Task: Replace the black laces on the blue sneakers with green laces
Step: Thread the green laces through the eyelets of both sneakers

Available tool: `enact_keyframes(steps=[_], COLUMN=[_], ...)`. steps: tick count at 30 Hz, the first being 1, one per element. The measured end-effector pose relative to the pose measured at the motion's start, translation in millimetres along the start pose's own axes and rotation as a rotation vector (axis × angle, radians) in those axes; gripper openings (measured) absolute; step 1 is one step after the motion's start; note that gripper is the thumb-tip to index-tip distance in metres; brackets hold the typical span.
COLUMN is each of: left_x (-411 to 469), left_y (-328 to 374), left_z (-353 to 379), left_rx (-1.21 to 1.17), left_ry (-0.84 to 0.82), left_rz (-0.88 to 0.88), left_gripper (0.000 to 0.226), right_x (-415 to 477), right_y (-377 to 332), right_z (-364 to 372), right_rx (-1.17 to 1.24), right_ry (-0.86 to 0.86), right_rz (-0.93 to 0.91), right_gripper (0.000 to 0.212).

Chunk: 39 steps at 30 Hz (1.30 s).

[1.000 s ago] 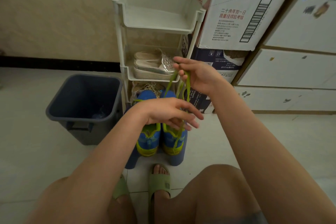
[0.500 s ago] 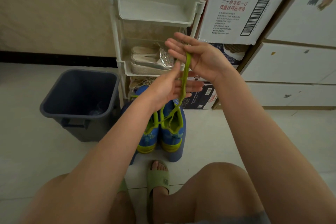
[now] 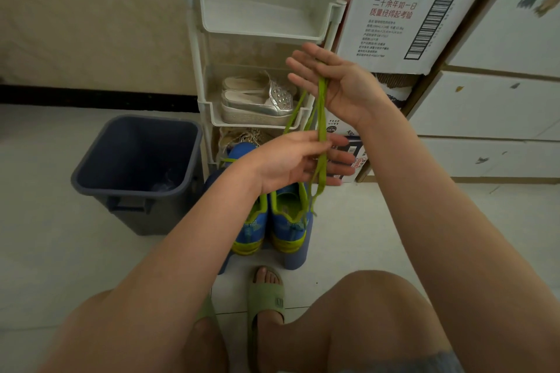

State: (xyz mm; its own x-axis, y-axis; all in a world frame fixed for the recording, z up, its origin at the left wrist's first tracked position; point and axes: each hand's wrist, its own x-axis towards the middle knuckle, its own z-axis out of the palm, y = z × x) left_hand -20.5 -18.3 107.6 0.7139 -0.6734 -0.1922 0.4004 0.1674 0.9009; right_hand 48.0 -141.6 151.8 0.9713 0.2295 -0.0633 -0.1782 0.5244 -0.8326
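Observation:
Two blue sneakers (image 3: 286, 228) with yellow-green trim stand side by side on a low blue stool (image 3: 295, 257), heels toward me. Green laces (image 3: 320, 118) rise from the right-hand sneaker in long strands. My right hand (image 3: 339, 85) is raised above the shoes, palm toward me, fingers spread, and the strands hang from it near the thumb. Lower down, my left hand (image 3: 285, 163) pinches the same strands between thumb and fingers. No black lace is visible.
A dark grey bin (image 3: 136, 166) stands on the floor at the left. Behind the shoes is a white plastic rack (image 3: 260, 9) holding silver shoes (image 3: 257, 100). A cardboard box (image 3: 409, 9) and white drawers (image 3: 485, 106) fill the right. My foot in a green slipper (image 3: 266, 294) is near the stool.
Both hands have risen. My left hand moved from just above the sneakers up along the green strands, and my right hand lifted and opened its fingers wider.

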Motion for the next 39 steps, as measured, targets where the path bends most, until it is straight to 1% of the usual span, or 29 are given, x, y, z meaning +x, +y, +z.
enact_keyframes(steps=[3, 7, 9, 11, 12, 13, 15, 16, 18, 19, 23, 26, 28, 29, 31, 32, 33, 35, 36, 38, 39], left_x=[-0.6, 1.3, 5.0, 10.8, 13.7, 16.1, 20.9, 23.0, 27.0, 28.5, 30.5, 29.5, 29.0, 28.3, 25.9, 24.6, 23.5, 24.3, 25.2, 26.7, 27.0], left_y=[-4.1, -10.9, -18.1, -28.2, -32.4, -35.6, -38.5, -37.3, -33.9, -32.7, -33.4, -29.1, -26.4, -25.1, -26.2, -28.0, -30.5, -39.8, -44.2, -50.4, -51.9], left_z=[-0.1, -4.8, -10.1, -20.7, -27.1, -33.7, -47.0, -51.0, -55.2, -55.7, -60.2, -65.9, -72.0, -74.8, -80.7, -82.5, -83.3, -80.9, -76.9, -67.9, -62.7], left_rx=[0.0, 0.129, 0.236, 0.305, 0.284, 0.223, -0.004, -0.151, -0.388, -0.435, -0.458, -0.621, -0.584, -0.566, -0.599, -0.591, -0.52, -0.236, -0.109, 0.061, 0.096], left_ry=[-0.018, -0.03, -0.005, 0.083, 0.144, 0.21, 0.337, 0.385, 0.424, 0.426, 0.437, 0.437, 0.491, 0.529, 0.621, 0.653, 0.667, 0.598, 0.536, 0.441, 0.39], left_rz=[-0.082, -0.2, -0.284, -0.34, -0.346, -0.329, -0.231, -0.179, -0.135, -0.132, -0.141, -0.044, 0.011, 0.039, 0.066, 0.05, 0.01, -0.095, -0.128, -0.153, -0.152], left_gripper=[0.023, 0.024, 0.026, 0.032, 0.036, 0.038, 0.035, 0.032, 0.025, 0.026, 0.029, 0.025, 0.018, 0.015, 0.017, 0.018, 0.016, 0.012, 0.016, 0.028, 0.031], right_x=[2.3, -0.1, -3.3, -7.1, -9.4, -11.6, -14.8, -15.4, -17.2, -17.3, -17.0, -20.2, -21.9, -21.6, -17.9, -15.6, -13.4, -8.5, -5.9, -0.2, 2.1], right_y=[1.2, 5.6, 12.2, 21.3, 26.4, 31.5, 39.6, 41.8, 43.1, 42.6, 37.1, 34.5, 36.5, 37.6, 38.1, 38.1, 38.5, 42.2, 45.1, 52.2, 54.9], right_z=[-1.8, -5.2, -9.2, -16.0, -19.8, -23.3, -28.5, -30.0, -28.7, -26.8, -18.3, -19.9, -27.2, -31.6, -40.6, -43.8, -46.0, -47.9, -47.6, -46.1, -45.4], right_rx=[-0.027, -0.103, -0.206, -0.347, -0.42, -0.491, -0.587, -0.608, -0.678, -0.755, -1.192, -1.287, -1.24, -1.163, -0.923, -0.767, -0.599, -0.333, -0.251, -0.131, -0.085], right_ry=[0.019, 0.017, 0.011, -0.02, -0.057, -0.098, -0.155, -0.176, -0.222, -0.236, -0.244, -0.219, -0.136, -0.058, 0.12, 0.18, 0.215, 0.245, 0.249, 0.249, 0.247], right_rz=[-0.003, 0.031, 0.103, 0.232, 0.308, 0.375, 0.444, 0.444, 0.407, 0.379, 0.251, 0.256, 0.201, 0.154, 0.085, 0.074, 0.075, 0.09, 0.095, 0.093, 0.087], right_gripper=[0.04, 0.038, 0.037, 0.037, 0.037, 0.037, 0.038, 0.039, 0.04, 0.04, 0.042, 0.042, 0.039, 0.038, 0.037, 0.036, 0.035, 0.034, 0.034, 0.035, 0.035])
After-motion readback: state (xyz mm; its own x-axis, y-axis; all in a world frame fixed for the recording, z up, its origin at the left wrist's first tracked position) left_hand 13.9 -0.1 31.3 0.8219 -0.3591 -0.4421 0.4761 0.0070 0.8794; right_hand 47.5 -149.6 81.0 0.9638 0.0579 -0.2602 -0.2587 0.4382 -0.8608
